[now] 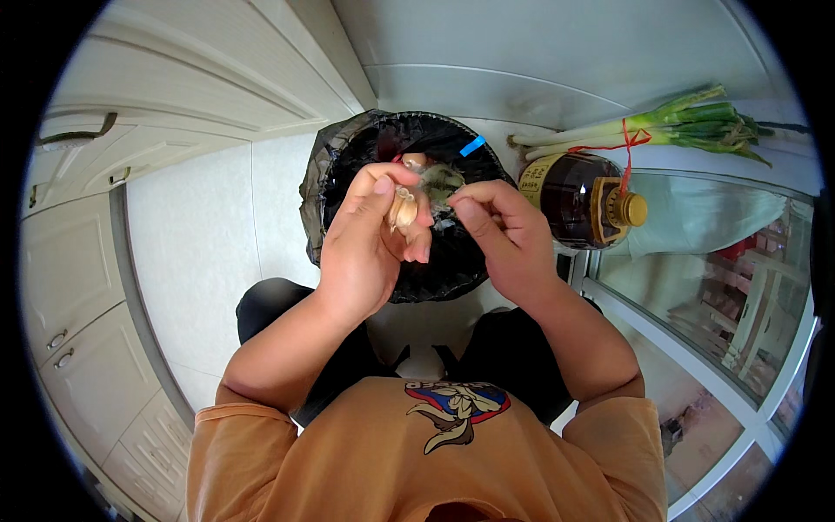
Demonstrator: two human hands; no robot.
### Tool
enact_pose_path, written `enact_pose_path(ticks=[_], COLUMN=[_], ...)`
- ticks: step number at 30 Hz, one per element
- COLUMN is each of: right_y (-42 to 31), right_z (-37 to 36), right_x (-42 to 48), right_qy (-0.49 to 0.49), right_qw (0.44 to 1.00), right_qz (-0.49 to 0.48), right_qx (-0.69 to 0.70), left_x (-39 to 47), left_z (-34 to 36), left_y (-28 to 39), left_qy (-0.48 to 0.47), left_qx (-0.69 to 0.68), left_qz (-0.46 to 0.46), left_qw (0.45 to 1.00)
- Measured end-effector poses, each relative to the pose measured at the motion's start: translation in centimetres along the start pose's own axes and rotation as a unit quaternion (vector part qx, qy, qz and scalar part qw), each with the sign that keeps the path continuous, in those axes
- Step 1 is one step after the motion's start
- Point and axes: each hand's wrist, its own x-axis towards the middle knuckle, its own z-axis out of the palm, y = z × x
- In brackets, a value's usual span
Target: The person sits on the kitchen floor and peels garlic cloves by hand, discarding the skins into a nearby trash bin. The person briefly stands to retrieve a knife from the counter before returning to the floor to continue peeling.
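My left hand (365,241) holds a partly peeled garlic bulb (403,210) between thumb and fingers. To its right my right hand (505,228) has its thumb and index finger pinched together. Whether a scrap of skin sits between those fingertips is too small to tell. Both hands are above a round bin lined with a black plastic bag (443,280). Inside the bin, partly hidden by my hands, lie pale and greenish scraps (443,183) and a brownish eggshell-like piece (414,160). A blue strip (473,145) shows on the liner near the far right rim.
Right of the bin stands a large bottle of dark liquid (574,199) with a gold cap. Green onions (678,127) with a red tie lie behind it. Cream cabinets (78,261) line the left, and a glass-paned door (704,287) is at right. My knees (274,307) flank the bin's near side.
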Motion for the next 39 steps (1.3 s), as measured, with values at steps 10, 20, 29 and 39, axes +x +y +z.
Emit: enact_pose_path(ticks=[10,20,29,39], right_y=[-1.2,-1.6,-2.1,-1.0], right_z=[-0.7,-1.7,-2.0,-2.6], right_x=[-0.5,-0.2,-0.1,-0.1], right_qy=[-0.045,-0.076,-0.078,-0.033], right_qw=[0.997,0.996,0.994,0.924], right_qz=[0.06,0.023,-0.054,-0.259], right_qx=[0.024,0.04,-0.054,-0.28], left_x=[-0.3,-0.1,-0.3,-0.5], left_z=[-0.3,-0.7,-0.2,0.0], left_y=[1.3,2.1,2.2,1.9], left_qy=[-0.095,-0.085,-0.083,-0.101], left_qx=[0.135,0.056,0.193,0.352], left_qz=[-0.071,-0.164,-0.111,-0.092], left_qw=[0.984,0.981,0.971,0.926])
